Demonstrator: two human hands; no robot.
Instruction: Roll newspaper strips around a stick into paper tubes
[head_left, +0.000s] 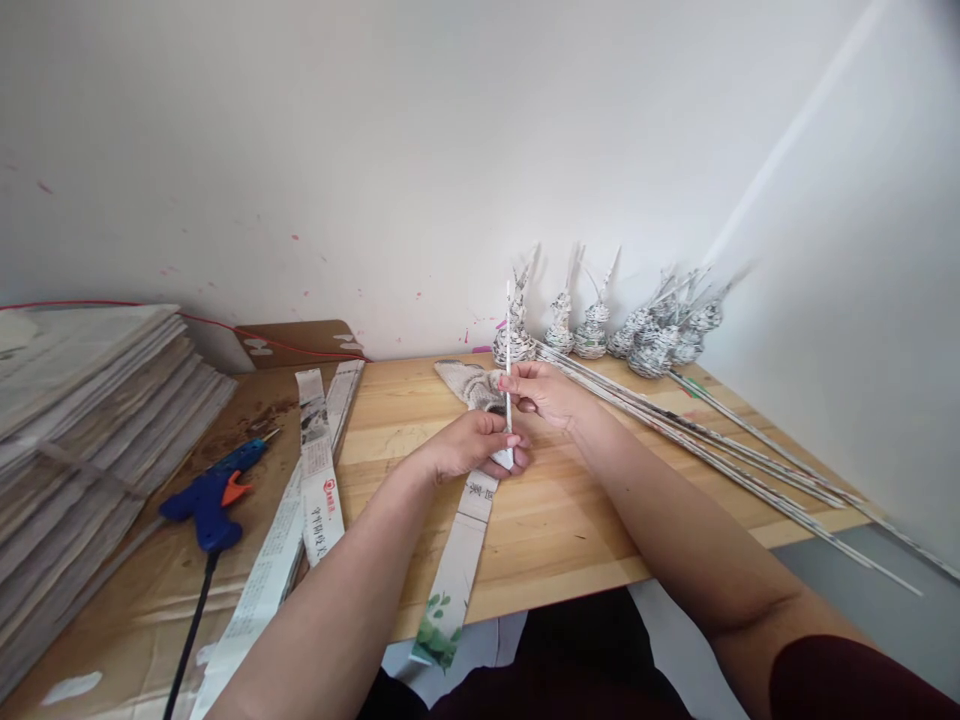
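Between my hands a thin whitish paper stick (pixel 509 345) stands nearly upright. My right hand (pixel 547 392) pinches it partway up between thumb and fingertips. My left hand (pixel 480 442) is closed lower down, around the stick's bottom end and the top of a newspaper strip (pixel 457 560). That strip slants down toward me, with green leaves printed on its lower end, which reaches past the table edge. How strip and stick join is hidden by my fingers. Just behind my hands lies a crumpled grey knit glove (pixel 469 380).
Several small woven paper figures (pixel 590 332) line the wall. Long rolled paper sticks (pixel 697 440) cross the right side of the wooden table (pixel 555 545). At left are newspaper strips (pixel 319 470), a blue glue gun (pixel 214 495) on cardboard, and a tied newspaper stack (pixel 97 430).
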